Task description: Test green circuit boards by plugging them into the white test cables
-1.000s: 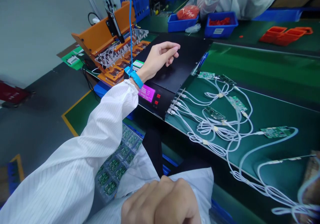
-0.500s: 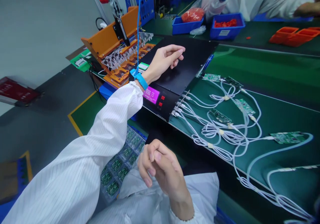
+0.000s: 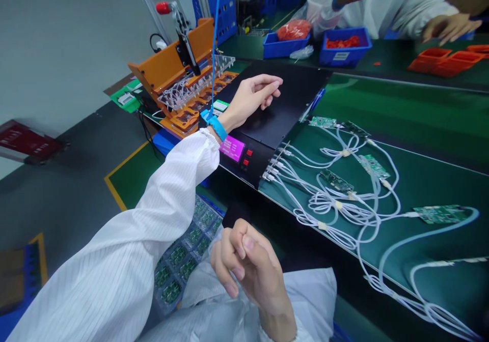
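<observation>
My left hand (image 3: 255, 96), with a blue wrist strap (image 3: 216, 126) and its cord, rests on or just above a flat black box (image 3: 298, 90). Its fingers are loosely bent, thumb against the forefinger, and nothing shows between them. The box carries a lit pink display (image 3: 233, 148) and red buttons (image 3: 247, 153). Over my lap, my right hand (image 3: 254, 263) is curled, palm turned up, thumb by the forefinger, with no object visible. White cables (image 3: 340, 207) run from the box's side to several green circuit boards, such as the rightmost board (image 3: 439, 214).
Left of the box stands an orange test fixture (image 3: 171, 67) with a red-tipped clamp lever. Clear trays of circuit boards (image 3: 178, 255) lie below the bench. Across it are blue bins (image 3: 346, 49) with red parts, orange trays (image 3: 443, 62) and a co-worker's hands (image 3: 451, 27).
My hands keep nearly the same pose; the view has shifted slightly. Across the bench, the co-worker's hands have moved, one now lower over the table.
</observation>
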`<state>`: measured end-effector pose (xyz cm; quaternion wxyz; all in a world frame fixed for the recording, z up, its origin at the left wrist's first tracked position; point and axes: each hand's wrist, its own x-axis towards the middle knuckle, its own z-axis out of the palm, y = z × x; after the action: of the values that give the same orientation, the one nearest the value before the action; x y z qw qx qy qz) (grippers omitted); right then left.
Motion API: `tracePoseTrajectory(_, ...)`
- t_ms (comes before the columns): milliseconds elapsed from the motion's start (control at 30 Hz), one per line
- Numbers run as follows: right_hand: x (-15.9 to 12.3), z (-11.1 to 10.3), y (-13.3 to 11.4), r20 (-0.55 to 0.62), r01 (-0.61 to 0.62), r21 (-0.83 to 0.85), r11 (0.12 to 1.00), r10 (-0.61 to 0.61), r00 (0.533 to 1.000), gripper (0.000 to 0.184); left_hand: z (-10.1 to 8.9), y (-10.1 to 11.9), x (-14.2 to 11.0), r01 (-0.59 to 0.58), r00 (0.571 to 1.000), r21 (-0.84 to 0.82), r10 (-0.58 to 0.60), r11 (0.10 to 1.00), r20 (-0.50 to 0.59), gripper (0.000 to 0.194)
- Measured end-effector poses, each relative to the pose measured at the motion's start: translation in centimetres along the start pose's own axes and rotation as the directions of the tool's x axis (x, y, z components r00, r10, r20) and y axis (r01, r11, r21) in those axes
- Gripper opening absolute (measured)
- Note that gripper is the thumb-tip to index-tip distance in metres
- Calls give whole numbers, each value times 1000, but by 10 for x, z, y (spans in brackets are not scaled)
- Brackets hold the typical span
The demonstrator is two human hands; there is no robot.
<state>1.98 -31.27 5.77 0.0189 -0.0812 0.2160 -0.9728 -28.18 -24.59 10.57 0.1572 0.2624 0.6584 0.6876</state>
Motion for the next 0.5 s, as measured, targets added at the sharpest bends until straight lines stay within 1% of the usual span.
tracePoseTrajectory(100, 0, 1, 1, -5, 14, 18, 1000, -14, 1000, 39, -1, 0, 0, -2, 1000, 3, 2, 1000, 7, 17)
tracePoseTrajectory(200, -1, 0, 2, 13, 30, 33, 999, -31, 999, 39, -1, -1, 1, -15, 1000, 16, 15, 1000, 19, 17)
tracePoseTrajectory(267, -2, -2, 2, 24, 47, 14, 999, -47, 999, 41, 0, -2, 1, -32, 999, 33, 31, 999, 35, 17)
tracePoseTrajectory(333, -3, -8, 3, 11, 72, -32, 997, -72, 997, 42, 0, -3, 1, -50, 998, 51, 47, 997, 52, 16)
tracePoseTrajectory(400, -2, -19, 7, -24, 92, -110, 990, -96, 995, 42, 1, -3, 1, -64, 996, 65, 59, 996, 65, 14)
tracePoseTrajectory(433, -1, -27, 10, -57, 95, -170, 981, -106, 993, 40, 1, -2, 1, -68, 995, 68, 63, 995, 71, 13)
tracePoseTrajectory(500, -1, -55, 20, -147, 70, -334, 940, -125, 981, 34, 1, -2, 0, -72, 995, 65, 67, 995, 75, 10)
